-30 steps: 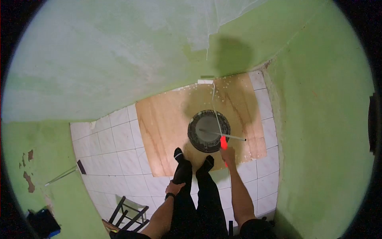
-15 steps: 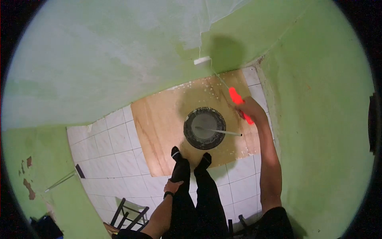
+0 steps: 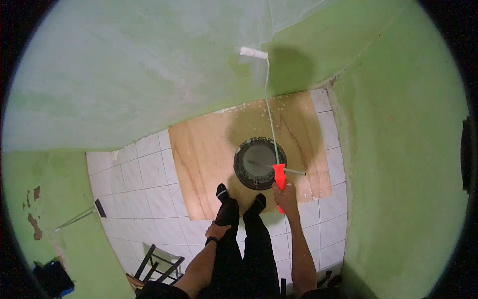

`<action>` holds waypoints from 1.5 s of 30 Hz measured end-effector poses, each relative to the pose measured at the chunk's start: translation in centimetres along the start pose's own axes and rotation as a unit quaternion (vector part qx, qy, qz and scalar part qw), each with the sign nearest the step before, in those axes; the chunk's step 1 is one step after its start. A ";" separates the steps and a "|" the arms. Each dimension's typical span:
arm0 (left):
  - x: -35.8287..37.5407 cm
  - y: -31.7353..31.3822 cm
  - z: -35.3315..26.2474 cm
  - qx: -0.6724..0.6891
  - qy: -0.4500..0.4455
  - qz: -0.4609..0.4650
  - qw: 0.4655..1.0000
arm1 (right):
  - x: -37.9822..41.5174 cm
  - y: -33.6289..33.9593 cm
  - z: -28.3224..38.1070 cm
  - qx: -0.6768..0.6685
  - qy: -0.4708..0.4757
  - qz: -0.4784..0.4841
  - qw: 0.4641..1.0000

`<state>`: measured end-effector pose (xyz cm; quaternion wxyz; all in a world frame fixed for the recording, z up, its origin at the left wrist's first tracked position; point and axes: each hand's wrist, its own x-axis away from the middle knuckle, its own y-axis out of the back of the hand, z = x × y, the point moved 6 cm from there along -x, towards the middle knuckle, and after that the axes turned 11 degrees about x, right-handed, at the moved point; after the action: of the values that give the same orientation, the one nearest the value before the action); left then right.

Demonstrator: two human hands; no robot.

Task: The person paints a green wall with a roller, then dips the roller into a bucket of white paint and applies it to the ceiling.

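My right hand (image 3: 285,198) is closed round the orange-red handle of a paint roller (image 3: 254,53). Its long thin frame runs up over the bucket, and the white sleeve is at the green wall (image 3: 234,82), where pale paint covers a large area. Whether the sleeve touches the wall is hard to tell. Below the frame stands a round dark bucket (image 3: 238,173) of greyish-white paint, with a pale stick (image 3: 295,172) leaning across its rim. My left hand (image 3: 217,230) lies over my left knee, holding no tool.
A paint-spotted plywood sheet (image 3: 199,159) lies under the bucket on white floor tiles (image 3: 154,172). My feet stand at its near edge. A dark stool frame (image 3: 164,264) is at lower left, near a long-handled tool (image 3: 77,220). Another green wall (image 3: 398,164) rises on the right.
My right hand has come down and left, closer to my body, bringing the roller handle in front of the bucket. The sleeve has moved higher up the wall. My left hand stays on my knee.
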<state>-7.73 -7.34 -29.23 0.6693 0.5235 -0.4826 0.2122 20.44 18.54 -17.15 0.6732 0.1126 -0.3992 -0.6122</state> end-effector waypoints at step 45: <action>11.7 6.3 17.6 0.640 0.096 -0.057 0.760 | -8.0 3.1 21.1 0.019 0.022 0.217 0.976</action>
<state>-14.94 -23.62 -16.21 0.2327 0.8336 -0.1368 0.4820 9.07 33.71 -4.54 0.7966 0.0493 -0.4103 -0.4411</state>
